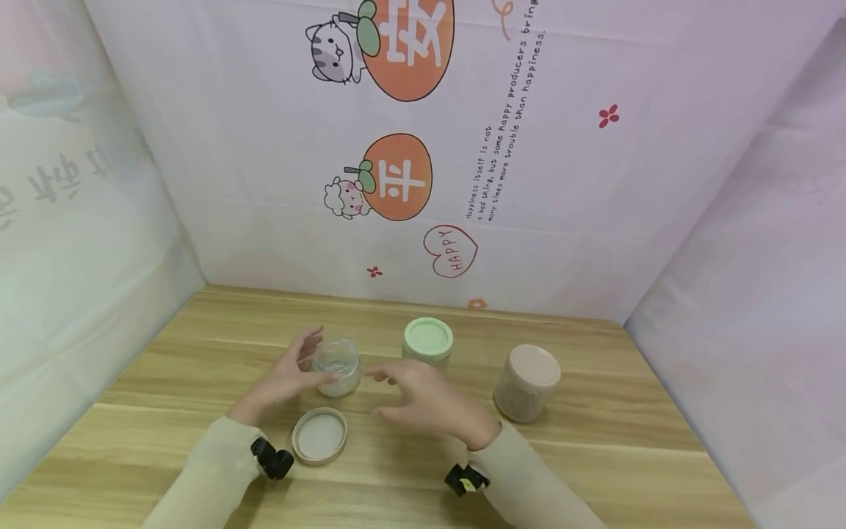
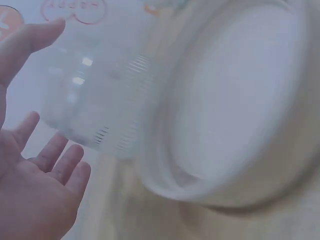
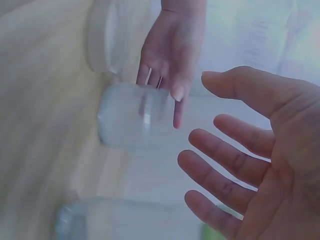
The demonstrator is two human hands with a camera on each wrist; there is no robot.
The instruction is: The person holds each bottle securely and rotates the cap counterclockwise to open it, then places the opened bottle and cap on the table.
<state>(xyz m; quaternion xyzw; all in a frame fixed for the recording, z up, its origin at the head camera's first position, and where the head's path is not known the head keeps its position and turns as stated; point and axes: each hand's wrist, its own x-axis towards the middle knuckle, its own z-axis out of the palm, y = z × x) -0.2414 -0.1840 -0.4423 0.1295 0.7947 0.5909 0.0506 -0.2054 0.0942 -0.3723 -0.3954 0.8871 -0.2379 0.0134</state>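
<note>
A clear jar (image 1: 344,361) with no lid on it stands upright on the wooden table. My left hand (image 1: 288,376) is at its left side, fingers spread and thumb in front, overlapping the jar in the head view. In the left wrist view, that hand (image 2: 42,185) has its palm facing the jar (image 2: 102,95) without gripping it. To the right of the jar, my right hand (image 1: 426,400) hovers with nothing in it; its fingers (image 3: 220,175) are loosely bent in the right wrist view. A round, pale lid (image 1: 320,436) lies with its inside up in front of the jar.
Behind my right hand stands a jar with a green lid (image 1: 428,337), partly hidden by that hand. A jar with a beige lid (image 1: 527,382) is farther right. A printed white cloth (image 1: 548,264) rises along the table's back edge, with pale cloth at both sides.
</note>
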